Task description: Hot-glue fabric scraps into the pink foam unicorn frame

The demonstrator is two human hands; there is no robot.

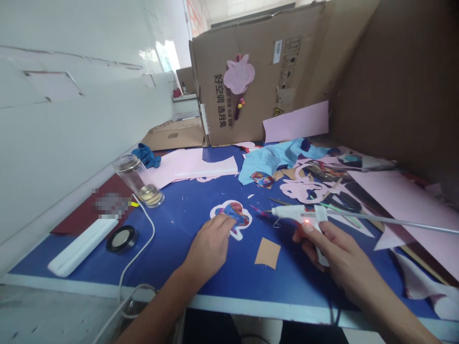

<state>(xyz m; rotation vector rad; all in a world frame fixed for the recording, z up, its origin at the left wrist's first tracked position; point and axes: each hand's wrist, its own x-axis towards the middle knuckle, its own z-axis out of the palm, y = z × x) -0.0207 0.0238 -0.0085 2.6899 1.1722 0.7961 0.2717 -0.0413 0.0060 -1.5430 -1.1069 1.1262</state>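
Observation:
My right hand [332, 253] is wrapped round the grip of a white hot glue gun [292, 212], whose small light glows red. A glue stick [394, 220] runs out of its back to the right, and its nozzle points left. My left hand [211, 243] pinches a multicoloured patterned fabric piece [234, 211]. Under that fabric lies a pale flower-shaped cutout [236, 234] with a lighter rim, flat on the blue table. Fingertips hide part of both. Below the nozzle, apart from both hands, rests a small tan square [268, 253].
Left stand a tilted-looking glass cup [152, 196], a white power strip [82, 246] with a cord, and a black tape roll [122, 238]. Light blue cloth [268, 160], pink sheets [301, 122] and scraps crowd the back right. A cardboard box [265, 91] rises behind.

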